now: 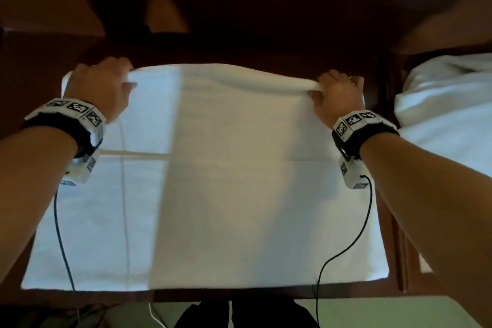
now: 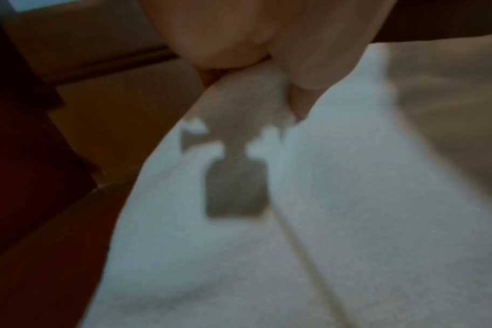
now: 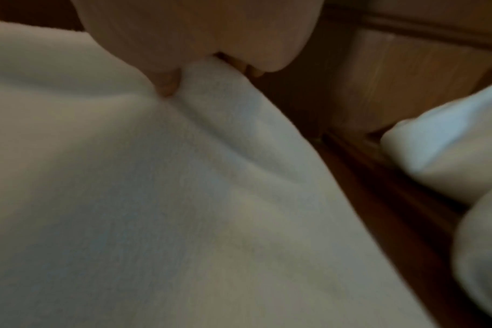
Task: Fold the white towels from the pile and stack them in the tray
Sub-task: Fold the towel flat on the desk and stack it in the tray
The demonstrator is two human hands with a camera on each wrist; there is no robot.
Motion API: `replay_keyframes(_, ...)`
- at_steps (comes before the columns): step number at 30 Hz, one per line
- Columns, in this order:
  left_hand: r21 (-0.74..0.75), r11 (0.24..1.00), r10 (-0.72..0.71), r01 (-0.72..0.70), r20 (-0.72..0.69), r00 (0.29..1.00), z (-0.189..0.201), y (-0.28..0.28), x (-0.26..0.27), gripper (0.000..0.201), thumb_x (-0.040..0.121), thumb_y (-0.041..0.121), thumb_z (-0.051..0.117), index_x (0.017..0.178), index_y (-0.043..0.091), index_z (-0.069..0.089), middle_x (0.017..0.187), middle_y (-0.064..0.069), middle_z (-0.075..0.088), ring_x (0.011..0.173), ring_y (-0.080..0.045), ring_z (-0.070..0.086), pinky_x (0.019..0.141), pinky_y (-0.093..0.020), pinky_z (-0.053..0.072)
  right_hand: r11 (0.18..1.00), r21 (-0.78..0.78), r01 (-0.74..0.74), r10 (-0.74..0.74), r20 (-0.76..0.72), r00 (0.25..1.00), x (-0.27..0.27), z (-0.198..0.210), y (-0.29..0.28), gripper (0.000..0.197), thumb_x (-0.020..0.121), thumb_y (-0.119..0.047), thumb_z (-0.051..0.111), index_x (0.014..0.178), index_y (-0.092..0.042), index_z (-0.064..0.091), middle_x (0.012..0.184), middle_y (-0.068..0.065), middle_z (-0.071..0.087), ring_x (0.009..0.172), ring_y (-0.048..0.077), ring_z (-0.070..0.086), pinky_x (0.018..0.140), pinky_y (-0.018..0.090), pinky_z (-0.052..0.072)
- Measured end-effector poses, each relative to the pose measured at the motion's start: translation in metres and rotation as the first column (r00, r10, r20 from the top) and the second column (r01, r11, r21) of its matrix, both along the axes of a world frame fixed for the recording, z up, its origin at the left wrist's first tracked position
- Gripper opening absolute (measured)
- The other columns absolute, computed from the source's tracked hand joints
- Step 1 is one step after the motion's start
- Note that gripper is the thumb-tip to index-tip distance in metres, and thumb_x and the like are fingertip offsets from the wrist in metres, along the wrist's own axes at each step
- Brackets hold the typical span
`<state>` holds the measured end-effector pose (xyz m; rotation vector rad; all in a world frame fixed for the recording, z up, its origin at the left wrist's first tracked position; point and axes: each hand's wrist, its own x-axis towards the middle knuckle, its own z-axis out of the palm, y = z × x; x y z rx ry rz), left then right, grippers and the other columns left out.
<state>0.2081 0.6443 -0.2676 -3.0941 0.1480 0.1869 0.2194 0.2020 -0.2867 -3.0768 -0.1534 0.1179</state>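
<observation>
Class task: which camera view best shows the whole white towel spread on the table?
The head view: the towel lies spread flat, all four edges visible, with the left hand and right hand gripping its far corners. Each wrist view shows only a blurred close-up of one pinched corner.

Dim warm room, cool light on the towel (image 1: pixel 207 181) at left, soft shadow band, both wrist views blurred

Towel pile (image 1: pixel 450 104) (right edge) cut off
</observation>
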Motion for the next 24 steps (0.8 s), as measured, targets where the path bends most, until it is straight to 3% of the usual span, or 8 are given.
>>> replay_keyframes(3, 0.022, 0.996, -0.086, 0.085, 0.059, 0.995, 0.033, 0.006, -0.013, 0.017, 0.094, 0.022, 0.065, 0.093, 0.006, 0.059, 0.085, -0.024, 0.062, 0.077, -0.045, 0.063, 0.075, -0.051, 0.042, 1.0, -0.007, -0.028, 0.028, 0.025, 0.999, -0.01, 0.03, -0.005, 0.018, 0.097, -0.03, 0.053, 0.102, -0.013, 0.058, 0.076, 0.002, 0.054, 0.08, 0.031, 0.061, 0.103, 0.045, 0.026)
replay_keyframes(7, 0.074, 0.986, -0.158, 0.147, 0.167, 0.973, 0.069, 0.015, -0.056, 0.028, 0.094, 0.032, 0.059, 0.084, 0.007, 0.062, 0.075, -0.019, 0.057, 0.071, -0.042, 0.061, 0.073, -0.05, 0.038, 0.998, -0.02, -0.055, 0.058, 0.147, 0.988, -0.05, 0.064, -0.008, 0.015, 0.094, -0.031, 0.055, 0.09, -0.017, 0.054, 0.079, 0.006, 0.061, 0.075, 0.031, 0.06, 0.096, 0.045, 0.027)
replay_keyframes(10, 0.058, 0.988, -0.15, 0.14, 0.239, 0.959, 0.079, 0.018, -0.11, 0.021, 0.091, 0.028, 0.065, 0.088, 0.008, 0.066, 0.079, -0.017, 0.055, 0.075, -0.042, 0.058, 0.076, -0.051, 0.034, 0.999, -0.002, -0.034, 0.034, 0.276, 0.961, -0.099, 0.08, -0.007, 0.016, 0.091, -0.03, 0.055, 0.088, -0.014, 0.056, 0.085, 0.008, 0.063, 0.082, 0.034, 0.061, 0.094, 0.048, 0.028)
replay_keyframes(13, 0.031, 0.991, -0.134, 0.131, 0.304, 0.943, 0.077, 0.025, -0.18, 0.024, 0.09, 0.032, 0.058, 0.096, 0.012, 0.068, 0.083, -0.014, 0.052, 0.078, -0.04, 0.054, 0.077, -0.05, 0.033, 0.999, 0.038, 0.017, -0.03, 0.367, 0.93, -0.166, 0.084, -0.005, 0.016, 0.089, -0.029, 0.056, 0.093, -0.014, 0.059, 0.094, 0.008, 0.062, 0.095, 0.032, 0.058, 0.093, 0.045, 0.024)
replay_keyframes(16, 0.006, 0.992, -0.121, 0.125, 0.295, 0.948, 0.055, 0.03, -0.25, 0.023, 0.085, 0.021, 0.073, 0.105, 0.011, 0.071, 0.088, -0.014, 0.055, 0.082, -0.04, 0.054, 0.079, -0.05, 0.032, 0.997, 0.034, 0.072, -0.079, 0.411, 0.908, -0.242, 0.067, -0.003, 0.016, 0.085, -0.026, 0.056, 0.095, -0.015, 0.06, 0.093, 0.008, 0.059, 0.091, 0.032, 0.054, 0.086, 0.044, 0.024)
replay_keyframes(18, -0.027, 0.991, -0.121, 0.133, 0.262, 0.957, 0.03, 0.031, -0.29, 0.026, 0.084, 0.02, 0.07, 0.109, 0.012, 0.071, 0.09, -0.013, 0.055, 0.082, -0.038, 0.055, 0.08, -0.051, 0.033, 0.993, -0.019, 0.119, -0.105, 0.361, 0.927, -0.288, 0.041, -0.003, 0.019, 0.08, -0.022, 0.06, 0.097, -0.015, 0.062, 0.093, 0.009, 0.058, 0.09, 0.033, 0.053, 0.084, 0.045, 0.026)
replay_keyframes(22, -0.027, 0.989, -0.144, 0.144, 0.029, 0.989, -0.026, 0.025, -0.342, 0.033, 0.077, 0.018, 0.075, 0.11, 0.012, 0.069, 0.089, -0.013, 0.06, 0.078, -0.038, 0.061, 0.077, -0.054, 0.04, 0.951, -0.256, 0.175, -0.192, -0.041, 0.981, -0.349, -0.006, -0.006, 0.027, 0.071, -0.008, 0.065, 0.097, -0.013, 0.064, 0.094, 0.009, 0.056, 0.095, 0.034, 0.049, 0.088, 0.051, 0.031)
replay_keyframes(24, -0.05, 0.994, -0.097, 0.096, -0.022, 0.995, -0.038, 0.02, -0.347, 0.037, 0.082, 0.022, 0.061, 0.116, 0.011, 0.066, 0.096, -0.017, 0.06, 0.083, -0.041, 0.06, 0.076, -0.055, 0.044, 0.942, -0.289, 0.172, -0.207, -0.096, 0.974, -0.357, -0.013, -0.007, 0.032, 0.072, -0.007, 0.063, 0.103, -0.013, 0.062, 0.1, 0.01, 0.055, 0.098, 0.034, 0.048, 0.089, 0.053, 0.033)
